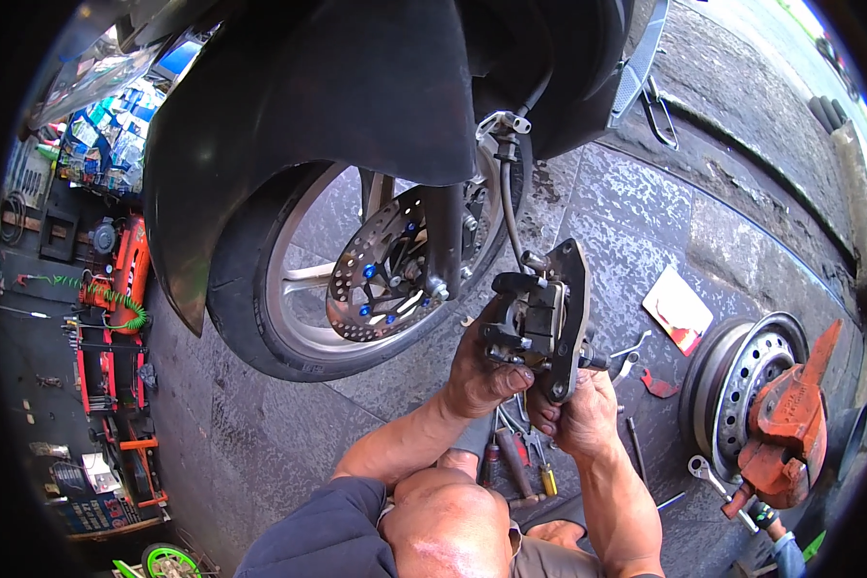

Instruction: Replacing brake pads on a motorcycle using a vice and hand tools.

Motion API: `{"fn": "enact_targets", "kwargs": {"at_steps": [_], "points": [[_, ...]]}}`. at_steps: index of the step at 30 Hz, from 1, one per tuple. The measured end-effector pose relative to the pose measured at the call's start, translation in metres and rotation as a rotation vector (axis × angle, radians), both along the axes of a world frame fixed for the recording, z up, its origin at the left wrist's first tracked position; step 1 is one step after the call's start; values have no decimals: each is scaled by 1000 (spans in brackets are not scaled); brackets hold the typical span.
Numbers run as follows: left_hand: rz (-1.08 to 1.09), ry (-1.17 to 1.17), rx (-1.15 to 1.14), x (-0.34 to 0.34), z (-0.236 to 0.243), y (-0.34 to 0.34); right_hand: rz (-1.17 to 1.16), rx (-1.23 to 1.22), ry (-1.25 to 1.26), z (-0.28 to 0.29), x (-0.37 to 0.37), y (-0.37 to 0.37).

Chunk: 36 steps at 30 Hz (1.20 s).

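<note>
Both my hands hold a black brake caliper [574, 318] up in front of the motorcycle's front wheel [277, 339]. My left hand [486, 371] grips its left side, with the thumb near the lower edge. My right hand [583, 412] is closed around its lower end, and some of those fingertips are hidden behind it. Brake pads [541, 323] show in the caliper's opening. A brake hose [511, 207] runs down to its top from the fork. The drilled brake disc [352, 289], with blue bolts, sits on the wheel, apart from the caliper.
Below my hands, screwdrivers [512, 462] and other hand tools lie on the grey tiles. To the right are a white-and-red card [679, 310], a steel wheel rim [742, 376], an orange vise [790, 424] and a ratchet [708, 472]. A red jack [130, 270] stands left.
</note>
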State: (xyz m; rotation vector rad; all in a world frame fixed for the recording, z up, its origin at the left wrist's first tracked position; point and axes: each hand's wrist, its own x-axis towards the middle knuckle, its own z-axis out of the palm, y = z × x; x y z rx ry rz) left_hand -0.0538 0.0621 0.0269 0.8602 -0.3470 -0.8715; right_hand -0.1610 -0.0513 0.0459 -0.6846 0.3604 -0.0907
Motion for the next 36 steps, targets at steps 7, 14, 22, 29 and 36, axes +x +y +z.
{"fn": "enact_targets", "kwargs": {"at_steps": [7,14,22,29,36], "points": [[48,341,-186,-1,28,-9,50,-148,31,-6,-12,-15],[12,371,96,15,49,-15,42,-205,-129,-23,-16,-15],[49,384,40,10,40,-13,86,-387,-45,-16,-13,-27],[91,307,86,8,38,-16,47,-495,199,21,-4,-53],[119,418,33,5,37,-20,-48,-190,95,-5,-11,-45]]}}
